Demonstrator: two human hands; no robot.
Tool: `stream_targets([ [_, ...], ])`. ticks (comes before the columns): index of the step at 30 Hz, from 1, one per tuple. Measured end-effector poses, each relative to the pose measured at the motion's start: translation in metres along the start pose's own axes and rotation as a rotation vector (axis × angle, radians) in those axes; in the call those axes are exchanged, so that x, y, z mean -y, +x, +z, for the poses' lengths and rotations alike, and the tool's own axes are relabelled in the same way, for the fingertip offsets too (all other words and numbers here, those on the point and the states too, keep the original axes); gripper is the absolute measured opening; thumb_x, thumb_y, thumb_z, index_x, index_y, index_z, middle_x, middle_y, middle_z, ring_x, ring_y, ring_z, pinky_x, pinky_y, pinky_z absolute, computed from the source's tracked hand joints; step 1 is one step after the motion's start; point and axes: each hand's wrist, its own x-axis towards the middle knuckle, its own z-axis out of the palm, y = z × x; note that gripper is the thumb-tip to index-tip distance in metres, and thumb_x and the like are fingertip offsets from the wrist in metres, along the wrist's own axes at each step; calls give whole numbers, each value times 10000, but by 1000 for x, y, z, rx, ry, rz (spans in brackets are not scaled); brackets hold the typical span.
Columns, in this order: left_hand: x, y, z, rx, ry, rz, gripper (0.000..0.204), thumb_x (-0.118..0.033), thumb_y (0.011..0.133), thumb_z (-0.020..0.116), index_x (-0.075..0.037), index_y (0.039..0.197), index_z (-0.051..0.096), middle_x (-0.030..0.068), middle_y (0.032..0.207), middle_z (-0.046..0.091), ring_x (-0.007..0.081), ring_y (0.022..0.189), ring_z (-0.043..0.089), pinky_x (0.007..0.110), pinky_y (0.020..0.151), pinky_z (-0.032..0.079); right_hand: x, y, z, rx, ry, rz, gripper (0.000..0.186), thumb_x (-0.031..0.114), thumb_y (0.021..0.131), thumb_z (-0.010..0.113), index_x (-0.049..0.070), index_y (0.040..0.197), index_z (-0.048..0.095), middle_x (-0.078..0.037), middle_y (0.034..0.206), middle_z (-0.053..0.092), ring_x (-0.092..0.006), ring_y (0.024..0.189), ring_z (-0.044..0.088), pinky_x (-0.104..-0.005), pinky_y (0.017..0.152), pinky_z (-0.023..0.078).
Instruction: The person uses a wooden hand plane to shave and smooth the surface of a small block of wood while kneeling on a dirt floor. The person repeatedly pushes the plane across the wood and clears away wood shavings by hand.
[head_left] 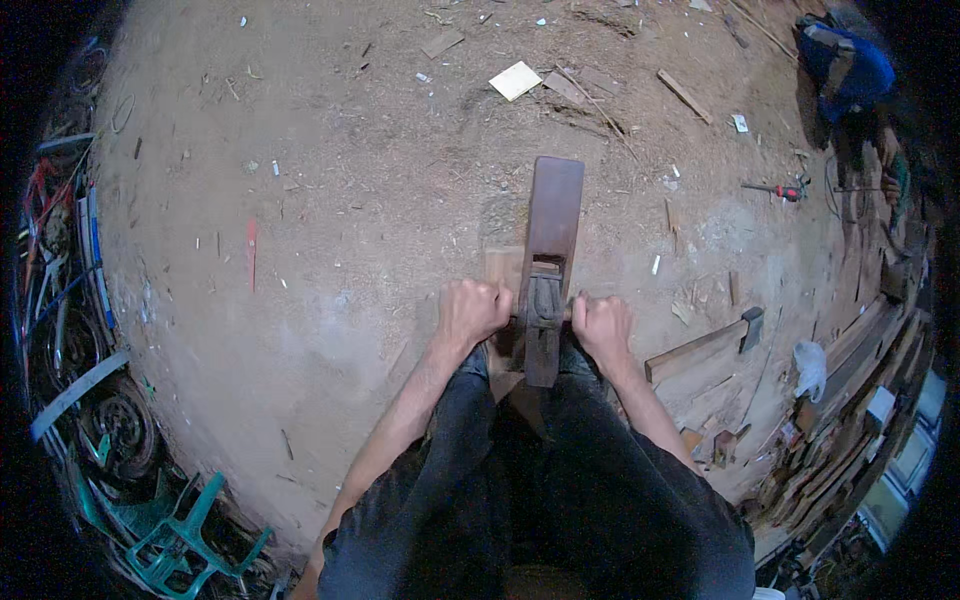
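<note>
A long wooden hand plane (555, 215) with a dark reddish-brown body points away from me, between my knees. Fingers of my left hand (474, 309) wrap round the cross handle on its left side. On the other side my right hand (603, 326) grips the opposite end of that handle. The plane's blade and wedge sit in the slot near the handle. Beneath and left of the plane shows a pale wooden board (503, 265), mostly hidden by the plane, my left hand and my legs.
An axe (705, 344) lies on the dirt floor to the right, with a red-handled screwdriver (775, 190) farther off. Stacked wood (850, 440) lines the right edge. A green plastic chair (190, 540) is at the lower left. Ahead are a pale card (515, 81) and scattered wood scraps.
</note>
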Motion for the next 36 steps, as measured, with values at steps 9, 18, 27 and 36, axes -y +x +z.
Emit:
stream_targets([
  [9,-2,-73,6,-8,-82,115,488,-209,916,603,-15,469,619,148,397,532,259,311,540,417,349,438,3,-63,-2,92,70,-27,474,247,958,588,-8,567,676,-258,565,603,-419,488,628,-522,502,495],
  [18,7,-13,8,-169,-109,184,473,-190,903,608,-27,459,600,156,400,521,274,303,514,409,354,425,-13,-15,19,-2,-71,-119,434,271,946,566,28,615,705,-208,572,639,-395,487,646,-498,510,524],
  [27,-9,-52,-1,-124,-38,172,479,-185,895,611,-37,442,579,143,415,542,275,321,526,415,379,435,-3,-44,6,-106,98,-136,483,179,977,544,12,532,630,-217,504,576,-401,435,602,-496,464,495],
  [36,7,-28,-3,2,-21,195,500,-190,915,590,-34,441,562,140,397,520,277,322,551,398,353,429,7,-23,-2,-160,167,-137,479,222,932,598,24,497,635,-214,512,584,-395,423,599,-488,460,495],
])
